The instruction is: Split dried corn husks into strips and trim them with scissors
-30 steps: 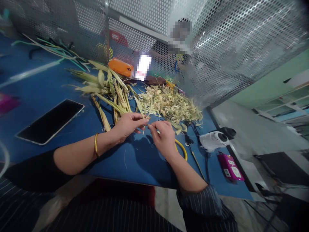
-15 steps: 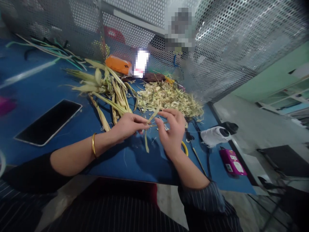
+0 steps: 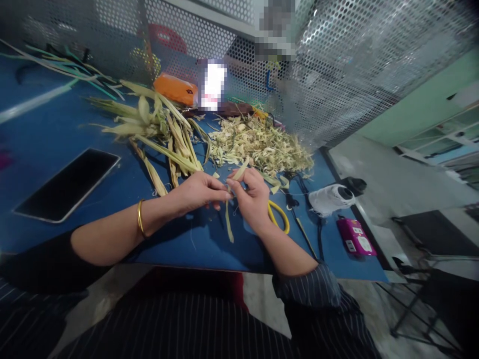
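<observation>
Pinching a narrow, pale yellow-green strip of plant husk [image 3: 229, 227] between thumb and fingers, our left hand [image 3: 204, 192] holds it above the flat blue counter [image 3: 207, 249], one tail dangling. Our right hand [image 3: 252, 197] pinches it just beside (the exact crossing of the fingertips is hidden). We judge the strip very light, pliable and hardly slippery, yet apt to split along its grain, so we best grip it flat near the middle, softly, without twisting.
</observation>
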The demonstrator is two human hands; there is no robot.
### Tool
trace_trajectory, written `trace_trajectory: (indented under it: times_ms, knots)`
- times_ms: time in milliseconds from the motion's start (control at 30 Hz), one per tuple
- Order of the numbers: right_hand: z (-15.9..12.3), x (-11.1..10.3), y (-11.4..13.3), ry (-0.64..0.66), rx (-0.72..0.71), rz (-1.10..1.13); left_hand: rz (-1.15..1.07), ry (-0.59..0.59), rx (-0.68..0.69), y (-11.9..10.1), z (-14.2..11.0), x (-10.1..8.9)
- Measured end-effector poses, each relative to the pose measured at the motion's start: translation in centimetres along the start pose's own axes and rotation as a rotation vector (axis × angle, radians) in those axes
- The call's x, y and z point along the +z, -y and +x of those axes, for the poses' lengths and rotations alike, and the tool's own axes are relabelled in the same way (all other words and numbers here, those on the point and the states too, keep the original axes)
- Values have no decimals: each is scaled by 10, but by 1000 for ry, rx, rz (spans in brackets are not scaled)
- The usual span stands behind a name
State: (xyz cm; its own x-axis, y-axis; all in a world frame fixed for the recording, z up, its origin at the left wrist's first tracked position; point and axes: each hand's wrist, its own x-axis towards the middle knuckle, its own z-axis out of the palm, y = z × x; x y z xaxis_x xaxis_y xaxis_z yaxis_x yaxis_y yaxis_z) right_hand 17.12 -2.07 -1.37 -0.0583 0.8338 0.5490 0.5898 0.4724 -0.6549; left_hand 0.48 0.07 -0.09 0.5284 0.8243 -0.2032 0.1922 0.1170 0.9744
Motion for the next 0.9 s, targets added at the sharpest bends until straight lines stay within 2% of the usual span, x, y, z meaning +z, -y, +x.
trace_trajectory:
  times_ms: [67, 133, 200, 267, 300, 367, 433, 467, 533, 667, 800, 900]
  knots:
    - [4, -6, -4, -52, -19, -12, -80, -34, -24, -1, 0, -1]
    - [9, -12, -10, -186, 10, -8, -195, -85, -54, -2, 1, -2]
    - [12, -15, -15, -357, 131, 85, -306, -134, -85, -2, 2, -3]
    - [13, -14, -20, -422, 331, 279, -386, -164, -106, -2, 4, -4]
    - [13, -11, -21, -382, 430, 391, -409, -168, -111, -2, 4, -4]
    - [10, -5, -20, -198, 563, 588, -412, -156, -101, 0, 4, -3]
    - [6, 1, -17, -28, 583, 709, -357, -143, -83, 2, 4, -2]
    - [4, 4, -15, 9, 567, 735, -317, -139, -71, 3, 3, -1]
    - [1, 7, -11, 11, 533, 733, -230, -133, -53, 4, 3, 1]
    - [1, 8, -11, -68, 510, 688, -167, -107, -59, 4, 3, 7]
    - [5, 6, -21, -51, 561, 708, -306, -137, -89, 2, 3, 7]
    - [7, 5, -29, -45, 657, 746, -470, -217, -70, 0, 5, 2]
